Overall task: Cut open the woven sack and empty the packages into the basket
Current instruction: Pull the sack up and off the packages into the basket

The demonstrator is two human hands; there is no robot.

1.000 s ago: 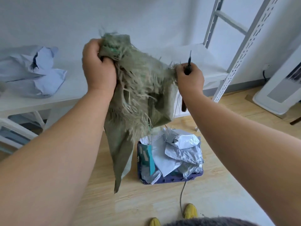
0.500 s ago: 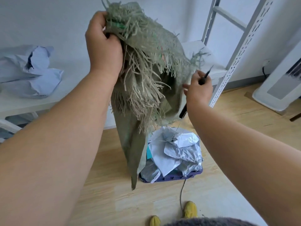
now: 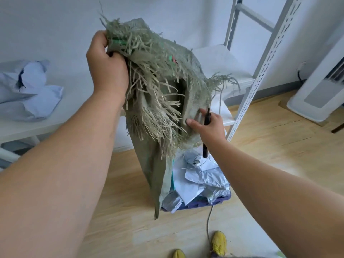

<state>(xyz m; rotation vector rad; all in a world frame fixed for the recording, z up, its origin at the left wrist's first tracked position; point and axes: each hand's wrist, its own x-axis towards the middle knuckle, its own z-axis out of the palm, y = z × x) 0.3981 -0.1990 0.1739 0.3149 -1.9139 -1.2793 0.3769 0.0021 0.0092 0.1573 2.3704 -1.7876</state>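
Frayed olive-green woven sack (image 3: 160, 94) hangs limp and flat over the floor, upended, its tail draping down to the left rim of the basket. A second ago both hands held its gathered top; now only the left does, and the sack has been lifted higher.

Low purple plastic basket (image 3: 219, 201) sits mid-floor, heaped with crumpled silver-grey and white mailer packages (image 3: 201, 179). Nothing visible falling from the sack. Judgement: emptying looks essentially done.

Left hand (image 3: 108, 66) clenched tight on the bunched, fringed top of the sack, up and left.

Right hand (image 3: 208, 125) has let go of the far edge and dropped lower; fingers spread, pressing against the sack's right side, probably feeling for leftovers. A slim black cutting tool (image 3: 206, 133) is pinned under the thumb, pointing down toward the basket.
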